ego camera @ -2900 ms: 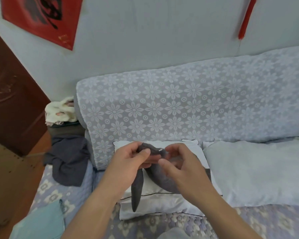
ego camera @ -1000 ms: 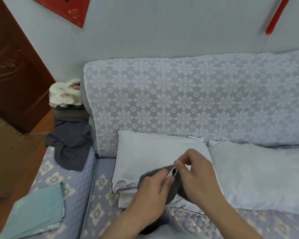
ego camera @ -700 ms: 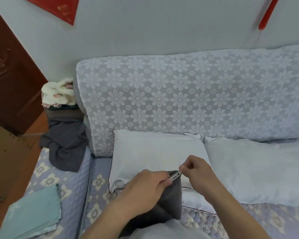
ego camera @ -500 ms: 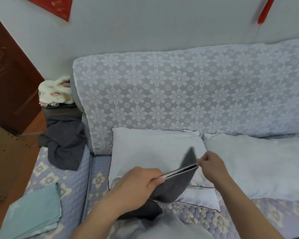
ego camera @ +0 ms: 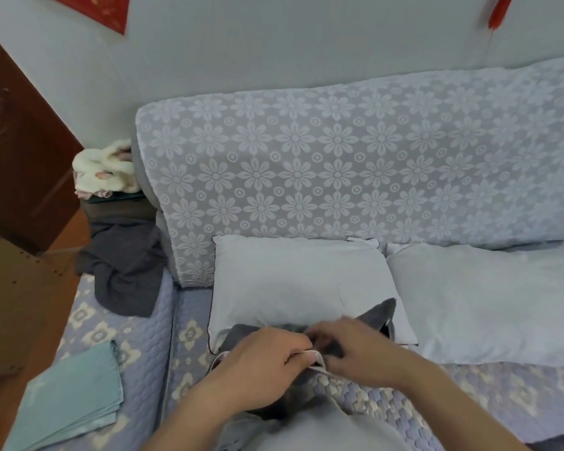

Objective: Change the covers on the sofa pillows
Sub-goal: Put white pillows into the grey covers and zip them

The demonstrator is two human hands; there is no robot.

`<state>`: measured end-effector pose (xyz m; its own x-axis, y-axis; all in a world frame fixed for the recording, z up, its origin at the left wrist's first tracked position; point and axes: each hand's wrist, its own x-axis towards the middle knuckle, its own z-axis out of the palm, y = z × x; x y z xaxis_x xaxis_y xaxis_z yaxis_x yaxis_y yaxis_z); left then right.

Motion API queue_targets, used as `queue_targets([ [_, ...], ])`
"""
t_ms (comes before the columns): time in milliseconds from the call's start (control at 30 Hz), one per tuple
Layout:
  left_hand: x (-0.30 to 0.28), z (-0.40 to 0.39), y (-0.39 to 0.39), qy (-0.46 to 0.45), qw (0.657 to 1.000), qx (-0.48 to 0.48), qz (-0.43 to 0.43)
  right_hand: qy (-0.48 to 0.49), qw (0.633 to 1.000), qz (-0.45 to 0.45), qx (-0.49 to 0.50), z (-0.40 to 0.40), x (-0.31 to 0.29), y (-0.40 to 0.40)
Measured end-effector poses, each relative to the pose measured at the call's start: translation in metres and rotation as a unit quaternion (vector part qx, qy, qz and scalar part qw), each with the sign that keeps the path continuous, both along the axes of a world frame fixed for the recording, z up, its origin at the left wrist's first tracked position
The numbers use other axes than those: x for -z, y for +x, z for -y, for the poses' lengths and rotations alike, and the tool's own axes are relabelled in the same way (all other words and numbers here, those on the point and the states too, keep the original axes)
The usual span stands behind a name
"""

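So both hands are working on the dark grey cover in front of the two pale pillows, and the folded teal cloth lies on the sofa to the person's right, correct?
Not quite. The head view shows the folded teal cloth to the person's left, near the sofa's edge. The rest holds: the left hand and right hand both work the dark grey cover in front of the two pale pillows.

1 head-worn view, looking forward and down.
It faces the sofa backrest (ego camera: 339, 164) from close above the seat (ego camera: 137, 323), both hands near the bottom edge.
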<state>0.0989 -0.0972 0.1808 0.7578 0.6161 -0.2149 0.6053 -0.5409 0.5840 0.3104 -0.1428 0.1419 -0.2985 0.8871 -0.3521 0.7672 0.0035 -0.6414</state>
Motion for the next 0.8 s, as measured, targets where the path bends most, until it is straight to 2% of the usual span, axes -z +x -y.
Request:
queue_targets([
  [67,0.008,0.002,-0.001,-0.025,0.999,-0.022,0.015,-0.059,0.998,-0.027,-0.007,0.007,0.010,-0.018],
  [200,0.026,0.004,-0.022,-0.081,0.986,-0.134,0.054,-0.153,0.981,-0.114,0.041,0.036,0.024,-0.010],
  [333,0.034,0.010,-0.033,-0.076,0.973,-0.205,0.075,-0.164,0.983,-0.069,0.055,0.055,0.030,-0.008],
  [433,0.032,0.012,-0.034,-0.092,0.970,-0.219,0.059,-0.039,0.980,0.002,0.197,0.051,0.040,-0.001],
  [533,0.042,0.010,-0.044,-0.041,0.977,-0.183,-0.102,0.116,0.928,0.055,0.350,0.042,0.022,0.012],
  [600,0.049,0.005,-0.056,0.003,0.959,-0.237,-0.156,0.220,0.892,0.087,0.385,0.035,-0.003,0.024],
  [700,0.043,-0.005,-0.075,0.106,0.920,-0.360,-0.116,0.335,0.835,0.109,0.423,0.026,-0.037,0.042],
  [800,0.024,-0.020,-0.090,0.224,0.881,-0.406,-0.096,0.356,0.801,0.174,0.448,0.020,-0.050,0.065],
])
